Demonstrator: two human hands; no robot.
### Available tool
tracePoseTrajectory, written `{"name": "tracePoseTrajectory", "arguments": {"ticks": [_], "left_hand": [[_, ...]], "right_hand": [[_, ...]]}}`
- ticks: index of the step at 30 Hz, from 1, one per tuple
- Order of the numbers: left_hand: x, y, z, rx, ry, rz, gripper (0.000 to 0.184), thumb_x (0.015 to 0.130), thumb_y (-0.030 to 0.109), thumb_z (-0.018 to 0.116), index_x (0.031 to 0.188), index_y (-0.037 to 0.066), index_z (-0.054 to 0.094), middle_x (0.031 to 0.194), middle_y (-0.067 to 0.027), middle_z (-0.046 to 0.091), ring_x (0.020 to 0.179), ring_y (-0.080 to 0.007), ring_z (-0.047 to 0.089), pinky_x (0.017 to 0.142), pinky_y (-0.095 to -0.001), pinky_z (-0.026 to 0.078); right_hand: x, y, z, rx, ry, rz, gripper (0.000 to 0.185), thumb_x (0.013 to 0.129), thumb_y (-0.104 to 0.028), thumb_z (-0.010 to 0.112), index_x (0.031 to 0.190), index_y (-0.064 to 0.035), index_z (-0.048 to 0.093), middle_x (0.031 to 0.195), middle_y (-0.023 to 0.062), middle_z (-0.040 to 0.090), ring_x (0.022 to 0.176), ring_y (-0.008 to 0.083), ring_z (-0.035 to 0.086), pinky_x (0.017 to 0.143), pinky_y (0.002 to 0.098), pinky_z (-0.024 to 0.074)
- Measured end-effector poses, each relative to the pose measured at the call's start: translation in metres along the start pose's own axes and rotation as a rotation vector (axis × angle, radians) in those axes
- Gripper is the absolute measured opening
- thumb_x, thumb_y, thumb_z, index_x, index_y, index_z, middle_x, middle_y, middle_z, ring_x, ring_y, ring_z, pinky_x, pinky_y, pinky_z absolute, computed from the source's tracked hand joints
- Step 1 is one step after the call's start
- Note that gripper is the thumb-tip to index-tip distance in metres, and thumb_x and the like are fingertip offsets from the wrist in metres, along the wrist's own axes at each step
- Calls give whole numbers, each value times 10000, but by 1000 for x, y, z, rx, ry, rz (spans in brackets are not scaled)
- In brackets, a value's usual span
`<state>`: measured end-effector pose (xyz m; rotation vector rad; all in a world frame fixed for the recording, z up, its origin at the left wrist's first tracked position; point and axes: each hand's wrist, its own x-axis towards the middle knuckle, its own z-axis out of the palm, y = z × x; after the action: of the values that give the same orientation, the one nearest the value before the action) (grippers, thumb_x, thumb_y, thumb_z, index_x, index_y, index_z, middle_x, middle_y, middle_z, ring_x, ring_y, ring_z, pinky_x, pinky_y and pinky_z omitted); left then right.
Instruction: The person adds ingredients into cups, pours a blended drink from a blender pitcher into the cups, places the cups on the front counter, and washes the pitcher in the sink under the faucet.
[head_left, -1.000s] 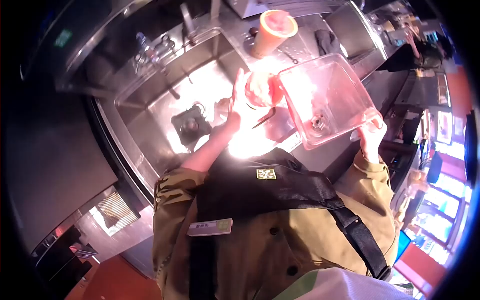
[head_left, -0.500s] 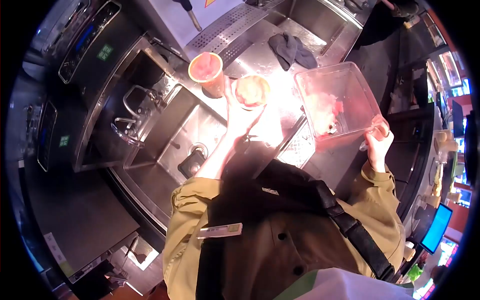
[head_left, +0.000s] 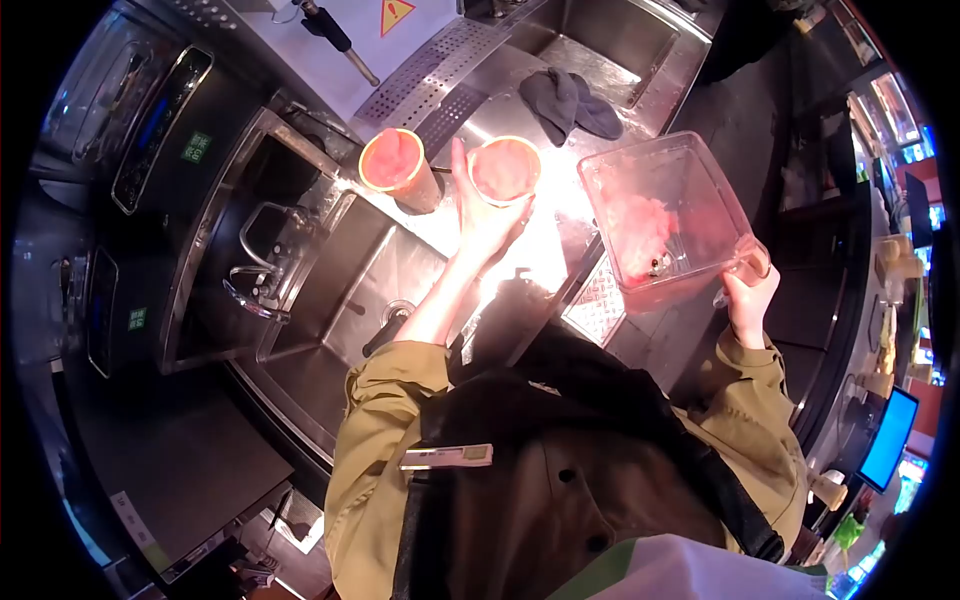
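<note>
My left hand [head_left: 490, 215] is wrapped round a cup [head_left: 505, 170] filled with pinkish contents, over the brightly lit counter. Just left of it, a second, taller cup [head_left: 400, 172] with similar pink contents stands beside the sink. On the right, my right hand [head_left: 750, 285] grips the near right corner of a clear square container [head_left: 700, 200], which is tilted so its open top faces me. Some pink material [head_left: 645, 225] shows inside it. Glare washes out part of my left palm.
A metal sink [head_left: 345, 300] with a faucet [head_left: 260, 265] lies at the left. Behind are a dark cloth [head_left: 570, 105], a perforated drip tray [head_left: 440, 80] and another sink basin [head_left: 600, 45]. A blue screen [head_left: 888, 438] is at the far right.
The view has swung, showing more of the back counter. My left hand, earlier open beside the cup, is now round it. The container stays in my right hand, slightly shifted.
</note>
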<state>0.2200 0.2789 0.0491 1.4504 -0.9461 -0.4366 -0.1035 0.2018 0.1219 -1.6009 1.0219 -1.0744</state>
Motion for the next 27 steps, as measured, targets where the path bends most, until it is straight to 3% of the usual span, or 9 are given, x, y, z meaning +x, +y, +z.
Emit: {"name": "tracePoseTrajectory", "arguments": {"ticks": [5, 6, 9, 11, 15, 18, 21, 24, 27], "left_hand": [[-4, -4, 6, -55, 60, 13, 1118, 549, 55, 742, 1332, 84, -56, 1275, -172, 257, 1192, -295, 284, 1000, -379, 255], [-10, -8, 2, -73, 29, 51, 1131, 544, 54, 747, 1331, 94, -65, 1318, -188, 191, 1232, -309, 217, 1016, -390, 216], [-50, -45, -33, 44, 295, -123, 1151, 535, 71, 759, 1325, 79, -79, 1346, -204, 112, 1253, -326, 163, 1031, -406, 172], [-37, -36, -55, 26, 557, -17, 1173, 518, 110, 778, 1319, 52, -78, 1350, -205, 84, 1249, -341, 156, 1035, -420, 154], [25, -43, -72, 356, 486, 52, 1217, 482, 168, 814, 1311, 18, -64, 1347, -226, 42, 1253, -317, 153, 1030, -425, 145], [39, -34, -72, 73, 508, -22, 1208, 493, 195, 817, 1313, 11, -50, 1349, -221, 33, 1257, -299, 153, 1026, -394, 165], [28, -41, -77, 214, 552, 72, 1159, 533, 179, 798, 1316, 23, -43, 1293, -206, 245, 1181, -286, 323, 982, -399, 259], [1, -46, -92, 154, 590, 131, 1166, 527, 114, 797, 1318, 41, -56, 1285, -199, 254, 1168, -280, 337, 969, -405, 289], [-45, -50, -115, -75, 541, 194, 1218, 495, 83, 809, 1303, 21, -101, 1282, -184, 235, 1166, -268, 324, 980, -409, 282]], "right_hand": [[0, 5, -3, -93, -13, 29, 398, 631, 23, 590, 1021, 71, 521, 900, 53, 578, 817, 100, 530, 755, 219, 408], [-1, 8, -4, -97, -17, 33, 396, 631, 21, 592, 1018, 70, 523, 900, 53, 577, 817, 101, 530, 758, 221, 408], [-1, 12, -7, -92, -36, 12, 386, 634, 10, 596, 1009, 65, 528, 903, 54, 578, 822, 106, 530, 768, 226, 405], [-3, 6, 0, -73, -46, -18, 376, 641, -1, 589, 1007, 63, 529, 902, 52, 576, 823, 106, 526, 773, 229, 402], [-11, -15, 20, -171, -23, -55, 343, 649, 2, 573, 986, 57, 543, 844, 28, 568, 767, 85, 512, 724, 210, 402], [-20, -23, 28, -189, -32, -65, 313, 651, 4, 568, 961, 48, 554, 777, 4, 552, 697, 66, 487, 660, 190, 394], [-47, -29, 29, -200, -70, -72, 246, 637, 5, 576, 880, 40, 564, 735, -2, 539, 656, 57, 464, 618, 184, 384], [-59, -44, 41, -259, -172, -117, 149, 612, -4, 599, 753, 32, 566, 680, 8, 533, 614, 60, 453, 597, 198, 383], [-55, -53, 70, -344, -212, -76, 157, 618, -20, 606, 762, 30, 569, 629, 2, 521, 575, 71, 454, 603, 209, 392]]}}
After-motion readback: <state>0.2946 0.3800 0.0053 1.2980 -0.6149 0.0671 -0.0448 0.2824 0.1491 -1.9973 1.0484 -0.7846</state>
